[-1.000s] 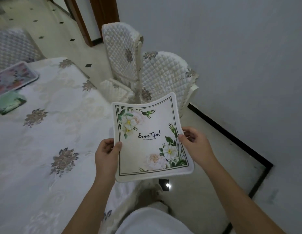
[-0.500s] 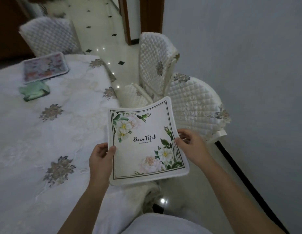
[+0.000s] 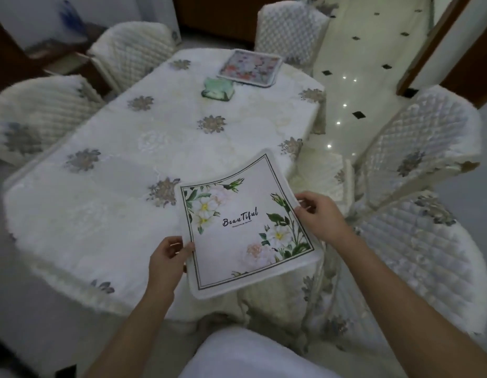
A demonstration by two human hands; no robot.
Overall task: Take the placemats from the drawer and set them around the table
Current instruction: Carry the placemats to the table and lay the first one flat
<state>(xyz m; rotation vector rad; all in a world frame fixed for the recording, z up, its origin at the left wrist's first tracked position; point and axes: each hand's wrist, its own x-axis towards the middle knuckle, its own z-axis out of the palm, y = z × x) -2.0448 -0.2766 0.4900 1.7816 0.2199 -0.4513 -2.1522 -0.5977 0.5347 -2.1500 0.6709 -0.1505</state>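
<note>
Held a white floral placemat [image 3: 245, 227] between both hands, over the near right corner of the cloth-covered worktop [image 3: 100, 214]; could not tell whether it touched the cloth. Pinched its near left edge with the left hand [image 3: 166, 261], thumb on top, fingers curled beneath. Clamped its right edge with the right hand [image 3: 321, 216], thumb on the printed border. Showed the printed side upward, "Beautiful" lettering in the middle, far corner curled up a little. Found a second placemat [image 3: 249, 67], pink-flowered, lying flat at the far end of the worktop. Found a small green box-like holder [image 3: 217, 88] just beside that mat, on its nearer side; could not make out any contents through the blur. Noted quilted chairs [image 3: 416, 148] ranged around the worktop.
</note>
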